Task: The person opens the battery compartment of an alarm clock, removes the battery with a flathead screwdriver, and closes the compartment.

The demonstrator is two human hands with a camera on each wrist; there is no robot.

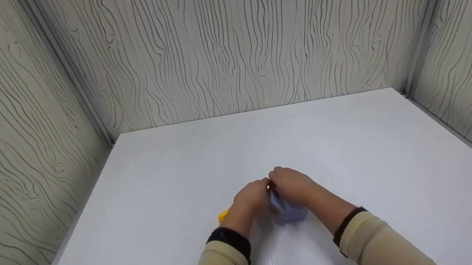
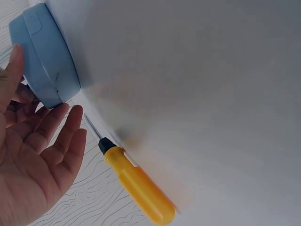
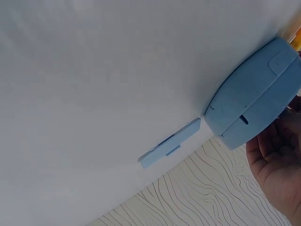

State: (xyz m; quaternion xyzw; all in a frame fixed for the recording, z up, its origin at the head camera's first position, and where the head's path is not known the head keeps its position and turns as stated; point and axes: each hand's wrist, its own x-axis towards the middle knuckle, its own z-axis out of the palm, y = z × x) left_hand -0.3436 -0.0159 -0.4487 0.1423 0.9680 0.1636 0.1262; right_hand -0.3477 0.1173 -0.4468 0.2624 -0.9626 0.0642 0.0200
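The left hand and right hand, fingers partly curled, hold the smooth, rounded blue plastic case on the white table; a yellow-handled screwdriver lies left, a thin blue strip right.

In the head view, the blue case is partly covered by the right hand; the yellow screwdriver is mostly hidden by the left hand and its wrist. Both hands are cut off in their wrist views — a dark detail at the left fingers is too small to be identified.
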